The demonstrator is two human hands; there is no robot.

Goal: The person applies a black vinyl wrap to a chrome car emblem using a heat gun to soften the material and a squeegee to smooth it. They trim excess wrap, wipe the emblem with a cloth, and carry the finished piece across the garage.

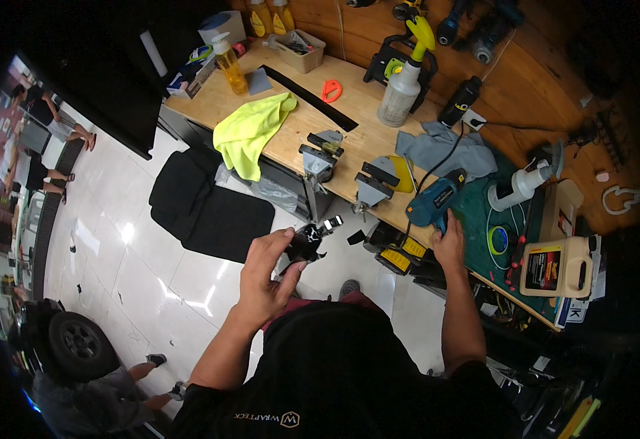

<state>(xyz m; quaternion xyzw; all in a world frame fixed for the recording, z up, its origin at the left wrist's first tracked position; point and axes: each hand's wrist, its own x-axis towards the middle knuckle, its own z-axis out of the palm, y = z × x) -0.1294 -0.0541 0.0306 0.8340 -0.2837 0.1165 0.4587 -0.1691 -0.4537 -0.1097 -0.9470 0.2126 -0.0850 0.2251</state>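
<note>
In front of my body, my left hand (pixel 267 271) pinches a small glossy black part (pixel 303 245) between thumb and fingers. A shiny silver metal end (pixel 331 224) sticks out of it, up and to the right. My right hand (pixel 448 245) is closed around the lower handle of a teal corded heat gun (pixel 435 199), which lies at the bench's front edge with its dark nozzle toward the back right. The inner side of that grip is partly hidden. Left of the heat gun, two vise-like clamps, one left (pixel 321 157) and one right (pixel 375 183), sit along the bench edge.
The wooden bench (pixel 364 150) bears a neon yellow cloth (pixel 255 132), a black strip (pixel 309 96), a spray bottle (pixel 400 95), a grey cloth (pixel 451 151) and a beige jug (pixel 558 268). A black padded piece (pixel 206 205) lies below. Other people stand far left.
</note>
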